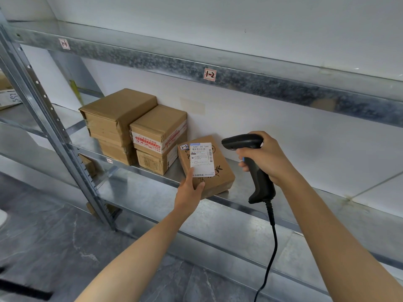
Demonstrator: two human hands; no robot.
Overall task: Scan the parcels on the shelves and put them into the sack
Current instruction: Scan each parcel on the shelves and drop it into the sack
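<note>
A small brown parcel (220, 173) with a white shipping label (202, 159) is tilted up at the front edge of the metal shelf (283, 192). My left hand (189, 192) grips its lower left corner, thumb on the face. My right hand (265, 159) holds a black corded barcode scanner (250, 162) by the handle, its head pointing left at the label from a short distance. Left of the parcel stand two stacks of cardboard boxes, a plain one (115, 118) and one with red tape (159, 136). No sack is in view.
The upper shelf beam (261, 83) carries a tag marked 1-2 and overhangs the working shelf. A perforated steel upright (54, 127) stands at the left. The scanner cable (270, 247) hangs down in front of the lower shelf. Grey floor (54, 247) lies below left.
</note>
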